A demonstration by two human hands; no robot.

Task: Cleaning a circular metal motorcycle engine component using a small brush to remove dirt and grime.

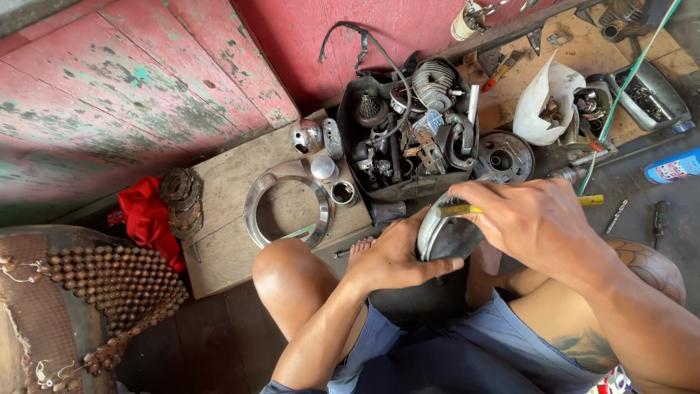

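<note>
Headlamp shell (443, 237), grey and rounded, rests over the lap, gripped from below by the left hand (394, 259). The right hand (536, 219) pinches a yellow-handled tool (459, 210) at its rim. The work looks unfinished; the chrome ring (288, 204) lies apart on the wooden board (233, 248).

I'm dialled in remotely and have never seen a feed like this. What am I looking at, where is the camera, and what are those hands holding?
There is no machine here: a seated person works with bare hands, and the one camera on their head looks down. The left hand cradles a rounded metal shell. The right hand reaches over it, gripping a yellow-handled tool. Ahead sits a dark tub of engine parts on a wooden board, beside a chrome ring. A red cloth lies at the left.
</note>
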